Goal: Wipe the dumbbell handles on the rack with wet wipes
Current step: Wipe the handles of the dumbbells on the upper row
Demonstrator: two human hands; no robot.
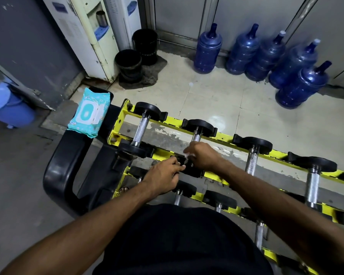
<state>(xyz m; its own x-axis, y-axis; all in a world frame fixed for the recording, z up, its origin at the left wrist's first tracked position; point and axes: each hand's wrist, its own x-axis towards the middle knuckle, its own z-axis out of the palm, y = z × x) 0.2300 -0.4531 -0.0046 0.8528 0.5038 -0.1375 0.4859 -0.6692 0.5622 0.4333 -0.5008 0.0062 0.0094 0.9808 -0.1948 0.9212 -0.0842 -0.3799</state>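
My right hand (202, 155) wraps the wipe (189, 155) round the handle (196, 137), left hand (163, 175) grips the plate (193, 171). Should twist while sliding beyond my fingers.

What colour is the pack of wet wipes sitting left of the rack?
Teal with a white flap lid, seen in the head view: pack of wet wipes.

A plain black garment (179, 241) covers the person's front, nearest the viewer. The left forearm (99, 221) and right forearm (266, 195) are bare.
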